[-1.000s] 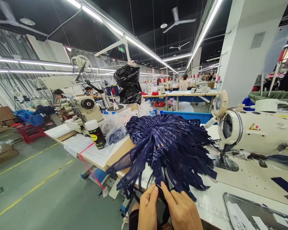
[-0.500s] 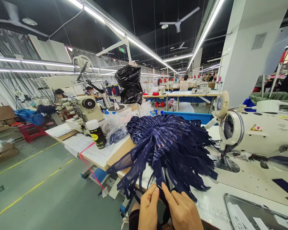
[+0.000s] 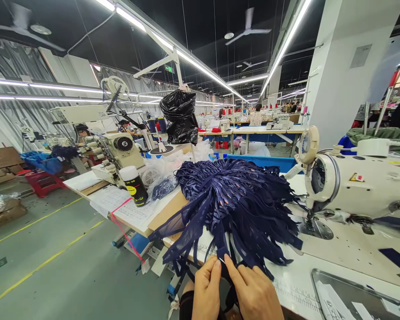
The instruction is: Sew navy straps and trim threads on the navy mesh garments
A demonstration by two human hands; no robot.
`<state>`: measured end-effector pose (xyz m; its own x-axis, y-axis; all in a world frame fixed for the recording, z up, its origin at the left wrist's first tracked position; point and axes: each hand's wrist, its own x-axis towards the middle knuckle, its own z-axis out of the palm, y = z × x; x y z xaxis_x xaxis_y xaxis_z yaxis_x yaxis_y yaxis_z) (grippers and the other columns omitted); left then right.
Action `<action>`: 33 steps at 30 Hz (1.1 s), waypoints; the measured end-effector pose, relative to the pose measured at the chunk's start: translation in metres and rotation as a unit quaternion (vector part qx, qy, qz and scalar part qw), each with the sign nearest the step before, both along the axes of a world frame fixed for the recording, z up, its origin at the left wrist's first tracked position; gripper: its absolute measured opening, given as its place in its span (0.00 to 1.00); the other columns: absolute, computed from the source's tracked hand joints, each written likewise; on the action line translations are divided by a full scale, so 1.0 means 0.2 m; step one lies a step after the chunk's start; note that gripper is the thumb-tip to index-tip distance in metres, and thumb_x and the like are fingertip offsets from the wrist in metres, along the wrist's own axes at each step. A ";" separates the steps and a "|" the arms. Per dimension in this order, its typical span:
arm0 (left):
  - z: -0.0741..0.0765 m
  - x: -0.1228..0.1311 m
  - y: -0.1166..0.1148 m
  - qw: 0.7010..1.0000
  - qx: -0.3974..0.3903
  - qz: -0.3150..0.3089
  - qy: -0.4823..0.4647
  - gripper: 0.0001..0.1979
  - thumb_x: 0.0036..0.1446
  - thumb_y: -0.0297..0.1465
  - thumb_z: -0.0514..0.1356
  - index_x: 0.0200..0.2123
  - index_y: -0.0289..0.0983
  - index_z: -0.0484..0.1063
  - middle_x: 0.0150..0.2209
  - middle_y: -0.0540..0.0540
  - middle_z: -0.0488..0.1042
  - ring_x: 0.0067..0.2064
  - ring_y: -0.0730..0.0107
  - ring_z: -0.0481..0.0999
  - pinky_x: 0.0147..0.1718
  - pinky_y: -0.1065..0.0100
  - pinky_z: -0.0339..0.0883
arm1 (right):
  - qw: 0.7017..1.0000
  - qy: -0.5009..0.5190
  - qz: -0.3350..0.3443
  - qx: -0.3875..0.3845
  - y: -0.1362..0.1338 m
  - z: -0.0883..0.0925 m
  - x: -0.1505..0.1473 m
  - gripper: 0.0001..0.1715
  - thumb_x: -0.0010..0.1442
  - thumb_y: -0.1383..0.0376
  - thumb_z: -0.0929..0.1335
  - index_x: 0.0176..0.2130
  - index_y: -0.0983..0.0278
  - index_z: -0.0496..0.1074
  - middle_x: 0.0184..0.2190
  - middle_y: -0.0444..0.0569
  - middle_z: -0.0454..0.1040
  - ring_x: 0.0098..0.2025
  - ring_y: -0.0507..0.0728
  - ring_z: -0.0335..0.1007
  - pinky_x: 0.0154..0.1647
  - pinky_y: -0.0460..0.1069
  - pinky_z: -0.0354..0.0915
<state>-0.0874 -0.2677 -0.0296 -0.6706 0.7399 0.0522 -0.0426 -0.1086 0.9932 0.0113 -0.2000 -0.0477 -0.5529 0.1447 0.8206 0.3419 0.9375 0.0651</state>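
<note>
A big heap of navy lace garments with many loose navy straps (image 3: pixel 233 200) lies on the white sewing table (image 3: pixel 340 253). At the table's near edge my left hand (image 3: pixel 206 291) and my right hand (image 3: pixel 253 293) meet, fingers pinched together on one navy strap (image 3: pixel 224 258) that hangs from the heap. Both thumbs and forefingers press on the strap's end. A white sewing machine (image 3: pixel 360 182) stands to the right of the heap, its needle area over the metal plate.
A black-and-yellow bottle (image 3: pixel 134 186) stands on papers at the table's left corner, beside clear plastic bags. A black bag (image 3: pixel 180 115) hangs above. Another machine (image 3: pixel 120 153) sits behind. Grey floor with yellow lines lies left. Other workers sit far back.
Almost nothing differs: my hands stay pinched on the strap at the table edge, shifting very slightly downward in view.
</note>
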 end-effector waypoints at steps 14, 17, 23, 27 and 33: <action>0.02 0.01 0.00 0.991 -0.020 -0.022 0.131 0.19 0.54 0.44 0.51 0.20 0.37 0.58 0.22 0.53 0.55 0.26 0.72 0.55 0.26 0.72 0.54 | 1.000 0.016 -0.003 0.007 0.01 -0.04 0.00 0.22 0.61 0.76 0.53 0.51 0.77 0.62 0.18 0.45 0.63 0.18 0.51 0.58 0.21 0.47 0.50; -0.03 0.02 0.01 0.986 -0.018 0.019 0.164 0.19 0.55 0.44 0.49 0.19 0.38 0.58 0.21 0.53 0.57 0.25 0.71 0.57 0.26 0.71 0.54 | 0.999 0.032 0.018 -0.004 0.01 -0.05 -0.01 0.22 0.61 0.74 0.53 0.54 0.77 0.59 0.17 0.44 0.64 0.17 0.51 0.58 0.19 0.47 0.51; -0.08 0.04 0.03 0.928 -0.037 0.070 0.364 0.17 0.60 0.36 0.43 0.21 0.39 0.60 0.20 0.51 0.63 0.25 0.68 0.62 0.32 0.67 0.55 | 0.971 0.117 0.069 -0.198 -0.03 -0.10 -0.05 0.22 0.63 0.70 0.53 0.56 0.67 0.57 0.29 0.51 0.74 0.25 0.53 0.69 0.26 0.47 0.62; -0.09 0.03 0.03 0.874 -0.030 0.049 0.483 0.15 0.61 0.30 0.41 0.23 0.39 0.58 0.21 0.51 0.64 0.24 0.69 0.63 0.30 0.67 0.54 | 0.895 0.152 0.114 -0.403 -0.03 -0.09 -0.04 0.19 0.63 0.62 0.56 0.50 0.63 0.65 0.35 0.51 0.75 0.30 0.55 0.71 0.30 0.47 0.65; -0.11 0.00 0.03 0.829 -0.022 0.039 0.558 0.15 0.61 0.28 0.40 0.25 0.39 0.59 0.21 0.51 0.65 0.24 0.70 0.63 0.28 0.67 0.54 | 0.684 0.050 0.254 -0.682 0.03 0.00 0.00 0.30 0.59 0.51 0.58 0.50 0.72 0.62 0.14 0.37 0.56 0.17 0.48 0.52 0.19 0.43 0.53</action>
<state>-0.0878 -0.2615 -0.0511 -0.2695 0.7145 0.6457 0.9102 -0.0301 0.4132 0.0114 -0.1943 -0.0475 -0.7668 0.6237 0.1519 -0.1122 0.1028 -0.9884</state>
